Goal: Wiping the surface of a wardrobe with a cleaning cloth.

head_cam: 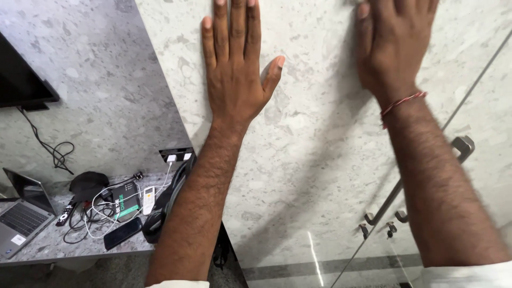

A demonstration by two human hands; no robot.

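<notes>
My left hand (234, 64) lies flat with fingers spread against a pale speckled stone-patterned panel (314, 160), fingertips cut off by the top edge. My right hand (392, 45) presses flat on the same panel further right; a red and white thread band (401, 102) circles its wrist. Neither hand holds anything. A metal bar handle (416, 176) runs diagonally along the panel's right side, below my right forearm.
At lower left a grey speckled desk (53, 248) carries an open laptop (21, 213), a dark phone (122, 233), a remote (65, 212), tangled cables (101, 210) and a black bag (165, 205). A dark screen (21, 80) hangs at upper left. A wall socket (177, 156) sits beside the panel.
</notes>
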